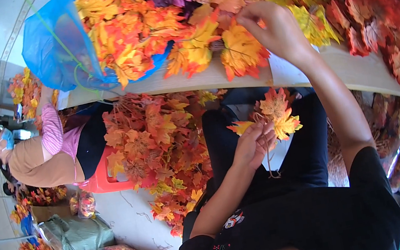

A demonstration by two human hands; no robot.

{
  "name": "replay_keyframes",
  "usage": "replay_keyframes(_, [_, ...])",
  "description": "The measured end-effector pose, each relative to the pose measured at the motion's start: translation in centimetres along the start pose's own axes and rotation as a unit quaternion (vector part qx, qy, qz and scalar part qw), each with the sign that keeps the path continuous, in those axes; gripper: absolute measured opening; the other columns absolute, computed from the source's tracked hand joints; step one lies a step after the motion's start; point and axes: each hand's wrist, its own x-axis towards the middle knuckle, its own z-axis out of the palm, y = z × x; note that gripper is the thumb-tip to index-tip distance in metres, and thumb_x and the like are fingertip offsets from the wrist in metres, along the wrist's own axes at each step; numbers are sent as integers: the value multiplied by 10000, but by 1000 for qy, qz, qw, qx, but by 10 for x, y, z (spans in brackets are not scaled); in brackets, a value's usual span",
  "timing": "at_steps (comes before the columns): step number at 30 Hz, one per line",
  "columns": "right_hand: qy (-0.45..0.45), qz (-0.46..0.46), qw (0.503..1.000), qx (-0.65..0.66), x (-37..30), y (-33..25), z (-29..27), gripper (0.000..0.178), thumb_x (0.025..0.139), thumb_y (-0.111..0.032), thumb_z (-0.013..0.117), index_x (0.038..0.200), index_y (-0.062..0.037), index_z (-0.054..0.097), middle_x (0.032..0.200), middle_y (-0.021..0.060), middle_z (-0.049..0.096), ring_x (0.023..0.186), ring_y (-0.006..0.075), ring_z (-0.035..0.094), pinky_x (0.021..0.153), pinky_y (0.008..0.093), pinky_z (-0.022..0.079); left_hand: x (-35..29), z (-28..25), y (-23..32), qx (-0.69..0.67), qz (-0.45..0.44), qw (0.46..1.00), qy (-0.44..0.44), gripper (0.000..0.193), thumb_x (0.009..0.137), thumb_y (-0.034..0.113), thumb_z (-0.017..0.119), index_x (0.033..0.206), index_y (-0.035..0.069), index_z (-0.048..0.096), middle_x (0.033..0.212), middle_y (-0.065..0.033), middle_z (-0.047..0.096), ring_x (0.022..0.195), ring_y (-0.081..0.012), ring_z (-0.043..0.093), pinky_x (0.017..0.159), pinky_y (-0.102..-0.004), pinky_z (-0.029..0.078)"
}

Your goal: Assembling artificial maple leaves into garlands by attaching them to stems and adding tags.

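Note:
My left hand (254, 146) is closed around the thin brown stems of a small spray of artificial maple leaves (279, 111), orange and yellow, held above my lap. The stem ends hang down below the fingers. Over the front of the table, my right hand (277, 31) is bent with its fingertips pinched together beside a yellow-orange maple leaf (241, 50). Whatever is between those fingertips is too small or hidden to tell. Yellow-green leaves (315, 24) lie just right of that wrist.
The pale table (187, 80) bears orange, purple and red leaf piles (374, 3) and a blue plastic bag (50, 49). Left of my legs hangs a large leaf bunch (151, 139) by a red stool (105, 176). Another person (40, 158) sits at left, near a green sack (77, 235).

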Motion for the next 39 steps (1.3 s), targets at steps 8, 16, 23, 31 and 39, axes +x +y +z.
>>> replay_keyframes(8, [47, 12, 998, -32, 160, -5, 100, 197, 784, -205, 627, 907, -53, 646, 793, 121, 655, 758, 249, 637, 678, 336, 487, -7, -9, 5, -13, -1, 1000, 22, 118, 906, 176, 501, 994, 98, 511, 1063, -94, 615, 882, -184, 610, 812, -337, 483])
replay_keyframes(16, [99, 190, 977, 3, 190, -42, 118, 239, 707, -238, 632, 806, -22, 655, 782, 222, 631, 769, 327, 635, 687, 414, 494, -20, -19, 21, -45, 14, 998, 29, 110, 914, 126, 468, 1009, 76, 492, 1092, -132, 600, 903, -195, 624, 811, -319, 507])
replay_keyframes(23, [167, 103, 964, 180, 204, 23, 82, 151, 742, -140, 631, 769, 6, 658, 633, 87, 625, 559, 143, 565, 537, 297, 451, -15, -13, 11, -25, 23, 999, 32, 138, 911, 148, 491, 1016, 58, 495, 1046, -116, 610, 909, -208, 624, 810, -330, 514])
replay_keyframes(31, [52, 70, 985, -146, -17, -22, -78, 158, 794, -166, 625, 899, -48, 641, 753, 97, 643, 674, 210, 615, 625, 298, 474, -1, -11, 19, 0, 111, 994, 21, 97, 902, 139, 523, 923, 46, 510, 944, -117, 635, 808, -156, 620, 652, -243, 498])
replay_keyframes(39, [-200, 185, 956, -109, -190, -57, -64, 82, 715, -24, 619, 797, -21, 613, 732, 118, 570, 737, 289, 566, 644, 358, 450, 4, 17, 9, 68, 73, 995, 19, 120, 892, 174, 539, 944, 70, 569, 971, -95, 643, 882, -162, 628, 631, -202, 493])
